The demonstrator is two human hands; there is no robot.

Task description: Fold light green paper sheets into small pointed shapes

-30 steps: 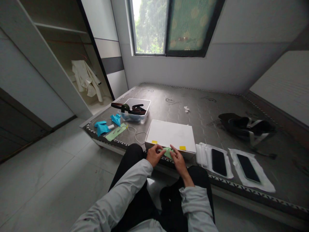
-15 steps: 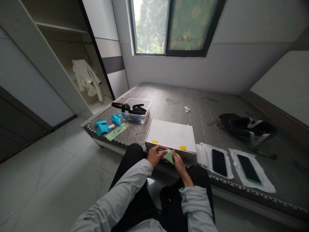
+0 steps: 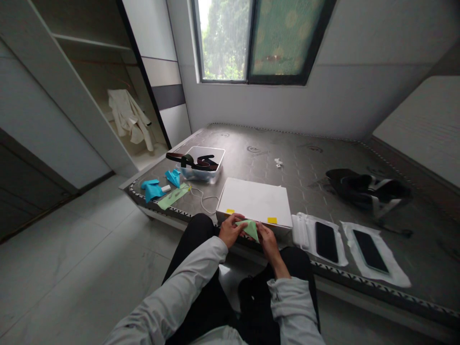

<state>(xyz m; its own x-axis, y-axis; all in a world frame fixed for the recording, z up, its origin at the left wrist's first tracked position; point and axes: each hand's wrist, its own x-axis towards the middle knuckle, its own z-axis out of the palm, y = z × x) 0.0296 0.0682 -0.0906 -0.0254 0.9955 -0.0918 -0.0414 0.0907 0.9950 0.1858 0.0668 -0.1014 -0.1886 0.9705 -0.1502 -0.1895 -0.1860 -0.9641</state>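
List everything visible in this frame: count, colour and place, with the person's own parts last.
folded paper: one, light green, held between both hands at the platform's near edge
box: one, white with yellow tabs, just behind the hands
paper shapes: two, blue, near left corner
paper strip: one, green, beside the blue shapes
tub: one, clear, holding dark straps, behind the blue shapes
cable: one, white, left of box
phones: two, black, on white wrappers, right of box
headset: one, black, far right
platform: one, grey
left hand: gripping the paper
right hand: gripping the paper
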